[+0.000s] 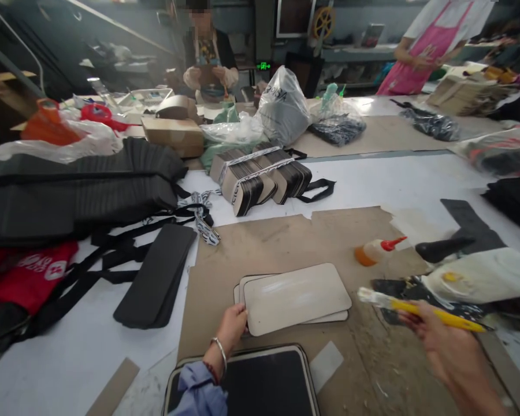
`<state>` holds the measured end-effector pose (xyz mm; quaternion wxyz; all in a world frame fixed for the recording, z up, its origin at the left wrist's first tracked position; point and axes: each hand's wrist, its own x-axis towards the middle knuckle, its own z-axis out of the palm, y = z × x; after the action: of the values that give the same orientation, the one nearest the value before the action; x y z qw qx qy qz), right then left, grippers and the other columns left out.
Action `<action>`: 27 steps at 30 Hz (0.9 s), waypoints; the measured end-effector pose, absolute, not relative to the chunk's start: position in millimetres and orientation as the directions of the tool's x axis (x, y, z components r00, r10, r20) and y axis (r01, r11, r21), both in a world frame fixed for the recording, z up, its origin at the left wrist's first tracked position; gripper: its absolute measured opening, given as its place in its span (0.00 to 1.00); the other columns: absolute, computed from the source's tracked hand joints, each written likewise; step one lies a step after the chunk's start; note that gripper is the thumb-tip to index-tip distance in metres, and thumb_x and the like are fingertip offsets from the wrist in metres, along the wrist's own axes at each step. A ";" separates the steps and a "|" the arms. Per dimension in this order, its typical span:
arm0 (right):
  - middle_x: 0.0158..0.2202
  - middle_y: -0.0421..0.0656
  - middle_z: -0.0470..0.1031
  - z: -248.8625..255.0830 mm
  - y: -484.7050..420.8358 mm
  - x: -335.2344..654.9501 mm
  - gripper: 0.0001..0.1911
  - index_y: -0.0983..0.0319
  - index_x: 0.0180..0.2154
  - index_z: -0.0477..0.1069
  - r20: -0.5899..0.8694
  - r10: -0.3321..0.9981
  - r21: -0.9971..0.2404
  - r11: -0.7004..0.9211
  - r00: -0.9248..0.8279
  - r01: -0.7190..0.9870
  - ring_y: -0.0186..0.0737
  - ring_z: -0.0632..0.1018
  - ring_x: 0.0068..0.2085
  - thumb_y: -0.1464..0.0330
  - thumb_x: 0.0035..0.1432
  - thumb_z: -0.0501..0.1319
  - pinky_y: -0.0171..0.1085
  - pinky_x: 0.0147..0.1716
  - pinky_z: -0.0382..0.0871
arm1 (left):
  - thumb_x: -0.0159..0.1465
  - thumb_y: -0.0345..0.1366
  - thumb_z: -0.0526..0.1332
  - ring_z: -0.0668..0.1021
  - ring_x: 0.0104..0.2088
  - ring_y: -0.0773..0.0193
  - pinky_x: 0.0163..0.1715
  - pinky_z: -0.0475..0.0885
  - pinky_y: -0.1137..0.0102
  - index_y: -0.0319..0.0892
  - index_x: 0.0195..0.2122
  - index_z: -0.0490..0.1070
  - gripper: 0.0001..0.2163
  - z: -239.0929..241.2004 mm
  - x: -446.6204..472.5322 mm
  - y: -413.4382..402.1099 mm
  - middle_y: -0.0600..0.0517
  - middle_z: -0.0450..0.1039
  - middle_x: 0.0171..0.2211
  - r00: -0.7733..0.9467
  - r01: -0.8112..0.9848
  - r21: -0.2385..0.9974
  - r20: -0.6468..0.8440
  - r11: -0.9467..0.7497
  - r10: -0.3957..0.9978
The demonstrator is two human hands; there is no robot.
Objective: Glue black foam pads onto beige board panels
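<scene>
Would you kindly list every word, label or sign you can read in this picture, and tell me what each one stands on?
"USA": black letters on the grey plastic bag at the far side of the table; anything before them is hidden in a fold.
White lettering on the red cloth at the left: too blurred to read.
Green lit sign on the far wall: too small to read.
Black print on the white strap: not legible.

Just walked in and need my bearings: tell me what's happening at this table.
A person stands over a brown card sheet. Their left hand touches the edge of a small stack of pale boards, and their right hand holds a yellow-handled brush. A glue bottle lies beyond it. Two other people work at the far side.
</scene>
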<state>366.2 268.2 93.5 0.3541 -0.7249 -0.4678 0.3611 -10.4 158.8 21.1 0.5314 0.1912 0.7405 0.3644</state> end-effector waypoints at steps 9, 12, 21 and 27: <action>0.28 0.44 0.76 78.5 220.1 139.5 0.25 0.66 0.31 0.71 -0.362 0.923 -0.930 -0.368 -0.130 -0.025 0.40 0.77 0.27 0.50 0.42 0.65 0.39 0.31 0.76 | 0.44 0.30 0.54 0.64 0.16 0.70 0.16 0.60 0.74 0.41 0.17 0.64 0.02 9.8 -11.8 156.0 0.59 0.60 0.13 -0.327 -0.100 0.751 -0.645 0.653 0.691; 0.27 0.44 0.76 66.2 222.1 133.9 0.25 0.65 0.31 0.70 -0.310 0.940 -0.951 -0.306 -0.142 0.056 0.42 0.78 0.27 0.48 0.45 0.62 0.39 0.30 0.75 | 0.44 0.31 0.54 0.64 0.15 0.70 0.16 0.59 0.74 0.41 0.17 0.64 0.02 9.6 -11.5 155.1 0.59 0.60 0.12 -0.321 -0.104 0.756 -0.641 0.647 0.697; 0.27 0.48 0.77 56.9 279.1 236.9 0.25 0.62 0.33 0.69 -0.096 0.985 -0.878 -0.151 0.143 0.455 0.47 0.79 0.30 0.47 0.49 0.54 0.41 0.33 0.73 | 0.42 0.35 0.57 0.64 0.15 0.70 0.16 0.59 0.73 0.40 0.17 0.65 0.04 15.4 -11.3 155.0 0.59 0.60 0.12 -0.344 -0.102 0.767 -0.625 0.633 0.701; 0.26 0.46 0.77 68.3 274.4 283.9 0.23 0.61 0.32 0.71 0.032 0.980 -0.776 -0.098 0.195 0.623 0.48 0.78 0.30 0.49 0.51 0.54 0.42 0.35 0.70 | 0.41 0.38 0.57 0.64 0.15 0.70 0.17 0.59 0.73 0.40 0.17 0.65 0.07 18.1 -10.5 156.0 0.58 0.61 0.12 -0.351 -0.088 0.773 -0.615 0.629 0.706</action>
<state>283.9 274.4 68.3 0.3417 -0.6934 -0.5780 0.2616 -10.5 156.0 18.1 0.5288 0.2116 0.7313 0.3754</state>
